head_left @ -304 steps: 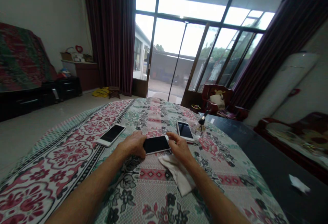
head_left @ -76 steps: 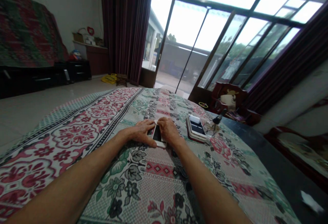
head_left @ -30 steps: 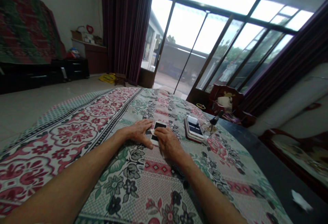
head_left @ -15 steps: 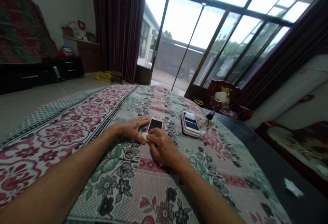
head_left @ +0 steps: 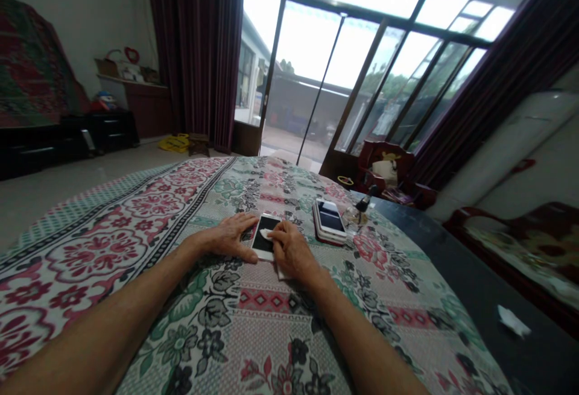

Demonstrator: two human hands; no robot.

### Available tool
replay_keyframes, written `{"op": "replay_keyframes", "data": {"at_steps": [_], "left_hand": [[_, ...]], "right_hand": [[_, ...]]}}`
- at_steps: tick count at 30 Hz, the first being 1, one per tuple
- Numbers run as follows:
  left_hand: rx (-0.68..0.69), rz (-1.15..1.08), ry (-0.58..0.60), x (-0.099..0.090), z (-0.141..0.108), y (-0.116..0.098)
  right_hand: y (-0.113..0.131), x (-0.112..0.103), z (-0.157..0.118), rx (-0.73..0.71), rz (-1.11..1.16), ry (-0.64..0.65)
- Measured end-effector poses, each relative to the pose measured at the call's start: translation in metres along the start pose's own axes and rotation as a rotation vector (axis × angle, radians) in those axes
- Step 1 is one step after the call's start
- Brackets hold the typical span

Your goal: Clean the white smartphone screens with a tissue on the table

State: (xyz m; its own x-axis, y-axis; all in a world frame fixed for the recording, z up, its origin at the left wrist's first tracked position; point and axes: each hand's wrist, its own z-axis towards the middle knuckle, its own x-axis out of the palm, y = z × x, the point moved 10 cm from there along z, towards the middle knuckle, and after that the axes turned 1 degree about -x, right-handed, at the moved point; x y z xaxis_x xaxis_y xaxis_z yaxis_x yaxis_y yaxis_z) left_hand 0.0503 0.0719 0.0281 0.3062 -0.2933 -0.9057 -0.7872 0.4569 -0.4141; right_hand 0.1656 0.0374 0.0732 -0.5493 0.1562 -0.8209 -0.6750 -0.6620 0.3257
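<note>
A white smartphone [head_left: 259, 244] with a dark screen lies face up on the patterned tablecloth, between my hands. My left hand [head_left: 230, 236] rests at its left side, thumb by the lower corner and fingers along the upper edge, holding it in place. Pinched in my right hand [head_left: 293, 251] is a crumpled white tissue [head_left: 266, 234], pressed against the screen. More white material shows under the right palm. The right fingers cover part of the phone's right side. Right of that hand lies a small stack of phones [head_left: 330, 220], a white one on top.
Beyond the stack stands a small clear glass item [head_left: 358, 214] with a black top. A crumpled white paper [head_left: 513, 321] lies on the dark surface [head_left: 470, 298] at right. The floral tablecloth [head_left: 266, 334] covers the table. A wooden chair [head_left: 384, 169] stands beyond.
My right hand has moved the tissue from the phone's lower end up onto the screen's middle, uncovering the lower edge. My left hand stays beside the phone. The view has shifted slightly.
</note>
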Motion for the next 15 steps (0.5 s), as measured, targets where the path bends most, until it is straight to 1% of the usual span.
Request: {"op": "replay_keyframes", "data": {"at_steps": [9, 12, 15], "left_hand": [[-0.001, -0.008, 0.007, -0.002, 0.0, -0.002], [0.02, -0.011, 0.002, -0.003, 0.0, -0.004], [0.007, -0.008, 0.005, -0.003, -0.001, -0.005]], "right_hand": [[-0.052, 0.012, 0.038, 0.111, -0.057, 0.009], [-0.06, 0.014, 0.048, 0.125, -0.072, 0.014], [-0.057, 0.014, 0.047, 0.096, -0.087, 0.02]]}}
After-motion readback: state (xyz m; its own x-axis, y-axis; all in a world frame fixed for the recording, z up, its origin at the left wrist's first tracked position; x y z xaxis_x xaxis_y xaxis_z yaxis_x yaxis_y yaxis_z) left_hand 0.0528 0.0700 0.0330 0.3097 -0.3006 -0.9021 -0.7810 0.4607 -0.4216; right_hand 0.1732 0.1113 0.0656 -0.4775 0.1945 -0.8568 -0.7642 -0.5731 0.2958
